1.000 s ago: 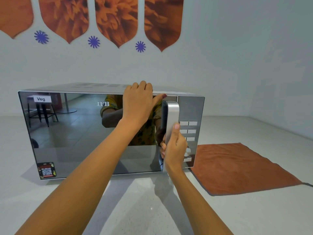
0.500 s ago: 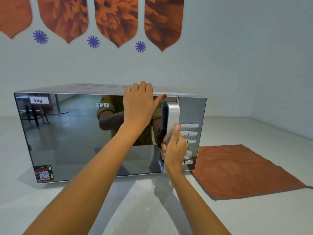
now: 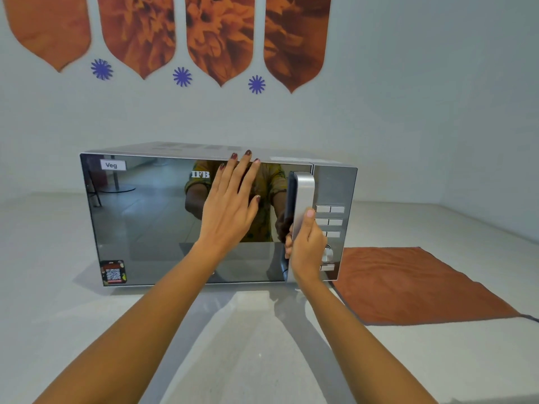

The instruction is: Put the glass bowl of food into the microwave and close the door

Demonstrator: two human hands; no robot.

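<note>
Evidently the person is working at the microwave door, whose mirrored front is flush with the cabinet. The right hand is clenched around the lower part of the silver door handle, fingers hooked behind it and thumb pressed up the front, a hold that suits either pulling the door out or seating it shut. The left hand grasps nothing: it lies flat and spread on the door glass, fingertips reaching the top edge of the cabinet, most likely to brace the appliance so it does not slide on the counter while the other hand works the handle.

The glass bowl of food cannot be seen anywhere. The door reflects the room and hides the cavity behind both hands, so whether the bowl already sits inside cannot be told. To the right of the gripping hand, past the control panel, an orange cloth lies flat on the counter with nothing on it.
</note>
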